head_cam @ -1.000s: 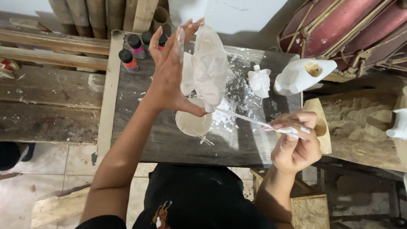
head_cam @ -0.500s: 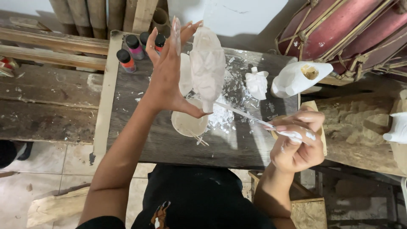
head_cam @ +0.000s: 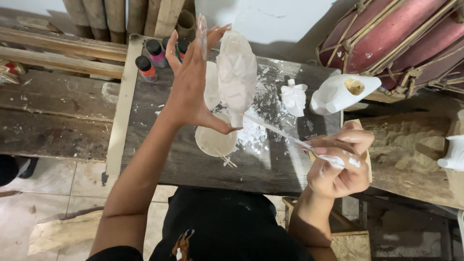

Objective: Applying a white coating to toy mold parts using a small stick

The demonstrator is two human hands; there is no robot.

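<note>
My left hand (head_cam: 193,82) is spread wide, fingers straight up, and the white figure (head_cam: 236,72) stands upright above the dark wooden table (head_cam: 159,140), braced between my palm and my thumb, which hooks under its base; that is a prop more than a clasp, so a hard push from the side could tip the piece off my thumb and down onto the small round bowl (head_cam: 215,140) right beneath it. My right hand (head_cam: 340,164) is closed around the end of a thin brush (head_cam: 285,135), fingers pinched tight and smeared with white, and the tip of the brush meets the lower edge of the figure. I think the bristles are touching it, though the tip is too thin to be sure. Held this far back, the brush could flex or skid and leave a streak where I don't want one. The bowl sits among white flakes near the table's front edge, and my forearm passes close above it; a careless drop of the elbow could knock it. The smaller white figure (head_cam: 294,96) and the white jug-like piece (head_cam: 340,93) stand well apart to my right.
</note>
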